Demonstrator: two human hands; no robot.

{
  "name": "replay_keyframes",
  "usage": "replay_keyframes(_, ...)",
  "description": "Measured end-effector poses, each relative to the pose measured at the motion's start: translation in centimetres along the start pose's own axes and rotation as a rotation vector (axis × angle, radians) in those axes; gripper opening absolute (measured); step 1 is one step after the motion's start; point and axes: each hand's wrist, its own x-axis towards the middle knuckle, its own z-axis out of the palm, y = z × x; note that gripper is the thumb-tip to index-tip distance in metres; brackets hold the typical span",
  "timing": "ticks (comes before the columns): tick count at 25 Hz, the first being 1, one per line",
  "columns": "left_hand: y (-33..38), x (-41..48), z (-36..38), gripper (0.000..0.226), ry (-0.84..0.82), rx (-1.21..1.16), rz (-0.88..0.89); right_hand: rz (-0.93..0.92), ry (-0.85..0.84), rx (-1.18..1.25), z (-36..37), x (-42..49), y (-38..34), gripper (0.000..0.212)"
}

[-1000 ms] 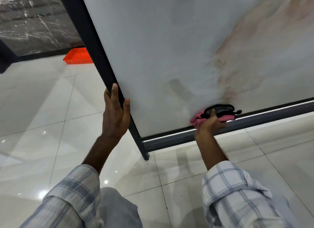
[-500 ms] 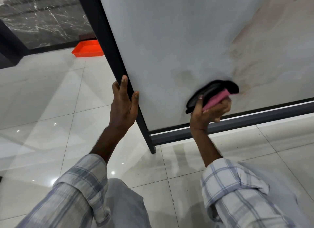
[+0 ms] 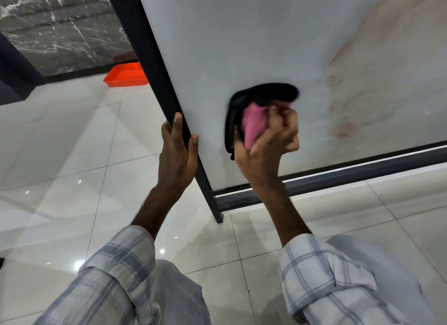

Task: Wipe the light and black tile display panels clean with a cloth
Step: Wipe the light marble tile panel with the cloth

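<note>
"One view only, from the head," says the first. "What has changed in it?"

"The cloth [image 3: 256, 122], a pink and black bundle, was down at the bottom rail [image 3: 362, 172] a second ago. Now it sits higher and further left on the light panel [image 3: 242, 34], pressed against the tile and blurred. The right hand [image 3: 266, 143] grips it, fingers curled tight round the bundle. The left hand [image 3: 176, 155] has stayed put, wrapped round the black frame [image 3: 150, 58] at the panel's left edge, steadying it."

"And for the job?"

"It seems the person is working the lower left of the light panel upward. The pinkish-brown marks to the right may be the tile's own veining or dirt; that cannot be told. No hand is near the black panel [image 3: 60, 27], far left behind the frame, so the task looks well short of done."

"Counts?"

"Two hands, one cloth and two panels, one light and one dark and marbled. There is also one orange tray [image 3: 125, 77] on the floor [image 3: 60, 143] by the dark panel, and two checked sleeves [image 3: 326, 276]."
</note>
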Motion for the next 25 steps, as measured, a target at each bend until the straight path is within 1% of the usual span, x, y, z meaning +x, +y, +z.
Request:
replay_keyframes(1,0.0,0.0,0.0,0.063,0.005,-0.005,0.001,-0.140,-0.055,-0.075,-0.1,-0.3,1.6,0.075)
replay_keyframes(2,-0.1,0.0,0.1,0.063,0.009,-0.010,0.007,-0.149,-0.078,-0.100,-0.2,-1.0,3.1,0.075)
replay_keyframes(3,-0.2,0.0,0.1,0.064,0.014,-0.013,0.019,-0.032,-0.074,-0.086,-0.3,-2.2,4.4,0.074)
replay_keyframes(4,-0.3,0.0,0.1,0.064,0.018,-0.013,0.036,0.196,-0.052,-0.057,-0.1,-3.6,5.2,0.075)
replay_keyframes(5,-0.4,0.0,0.2,0.065,0.024,-0.015,0.053,0.499,-0.014,-0.008,0.1,-4.9,5.3,0.078)
replay_keyframes(6,-0.5,0.0,0.3,0.065,0.030,-0.023,0.065,0.835,0.043,0.083,0.5,-6.1,4.9,0.083)
replay_keyframes(7,-0.5,0.0,0.3,0.066,0.031,-0.036,0.068,1.132,0.119,0.205,0.8,-6.8,4.2,0.084)
replay_keyframes(8,-0.5,0.0,0.3,0.066,0.024,-0.049,0.066,1.350,0.209,0.351,1.0,-6.9,3.6,0.080)
replay_keyframes(9,-0.5,0.0,0.3,0.067,0.016,-0.054,0.065,1.487,0.284,0.465,1.2,-6.5,3.4,0.073)
replay_keyframes(10,-0.4,0.0,0.2,0.067,0.010,-0.051,0.066,1.558,0.294,0.502,1.4,-5.9,3.2,0.068)
replay_keyframes(11,-0.4,-0.1,0.2,0.067,0.006,-0.047,0.065,1.554,0.255,0.469,1.3,-4.9,2.6,0.068)
replay_keyframes(12,-0.3,-0.1,0.2,0.066,0.002,-0.048,0.061,1.446,0.205,0.419,1.1,-3.6,1.5,0.073)
replay_keyframes(13,-0.3,-0.2,0.1,0.065,-0.006,-0.055,0.049,1.228,0.189,0.365,0.9,-2.2,0.3,0.081)
replay_keyframes(14,-0.3,-0.2,0.1,0.064,-0.016,-0.060,0.024,0.963,0.165,0.337,0.6,-1.0,-0.9,0.087)
replay_keyframes(15,-0.2,-0.2,0.0,0.063,-0.027,-0.056,-0.008,0.686,0.140,0.289,0.4,0.1,-1.8,0.088)
replay_keyframes(16,-0.2,-0.2,-0.1,0.062,-0.038,-0.050,-0.034,0.449,0.104,0.216,0.3,0.6,-2.2,0.085)
replay_keyframes(17,-0.2,-0.2,-0.1,0.062,-0.044,-0.047,-0.042,0.279,0.072,0.121,0.1,0.6,-2.0,0.082)
replay_keyframes(18,-0.3,-0.2,0.0,0.063,-0.039,-0.051,-0.029,0.188,0.040,0.045,0.1,-0.1,-1.0,0.080)
replay_keyframes(19,-0.5,-0.2,0.1,0.065,-0.024,-0.053,0.003,0.161,0.012,0.000,0.3,-1.4,0.3,0.079)
replay_keyframes(20,-0.6,-0.2,0.3,0.068,-0.005,-0.054,0.043,0.225,-0.009,-0.010,0.7,-3.3,1.6,0.080)
replay_keyframes(21,-0.7,-0.1,0.4,0.071,0.012,-0.050,0.078,0.386,-0.024,0.009,1.0,-5.3,2.3,0.083)
replay_keyframes(22,-0.8,-0.1,0.5,0.073,0.023,-0.045,0.091,0.631,-0.035,0.050,1.4,-7.2,2.4,0.088)
replay_keyframes(24,-0.7,-0.2,0.5,0.073,0.025,-0.049,0.068,1.202,-0.060,0.175,2.1,-9.9,0.6,0.097)
replay_keyframes(25,-0.8,-0.3,0.5,0.073,0.015,-0.051,0.063,1.401,-0.073,0.236,2.5,-10.6,-0.8,0.095)
